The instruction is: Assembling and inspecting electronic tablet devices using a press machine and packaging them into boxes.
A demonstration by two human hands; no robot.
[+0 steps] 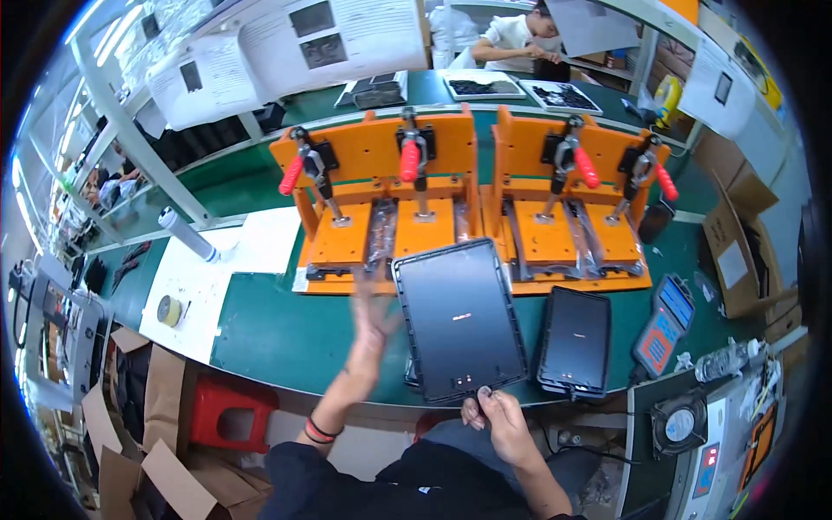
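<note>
A black rectangular plastic housing [459, 316], like a tablet's back cover with a raised rim, is tilted above the bench edge. My right hand [504, 425] pinches its lower edge between thumb and fingers. To its left, my left hand [373, 322] is raised with fingers stretched out, blurred by motion and holding nothing visible. A second black housing [575, 340] lies on the green bench to the right. Beyond the held housing stand two orange clamping fixtures [394, 234] [572, 234] with red-handled toggle clamps. Part of another dark piece shows beneath the held housing's left edge.
A blue-grey handheld meter [666, 321] and a plastic bottle [726, 360] are at the right. White sheets [204, 290] with a tape roll [170, 310] and a grey tube [188, 234] are at the left. Cardboard boxes [160, 433] flank the bench. A co-worker [520, 39] sits opposite.
</note>
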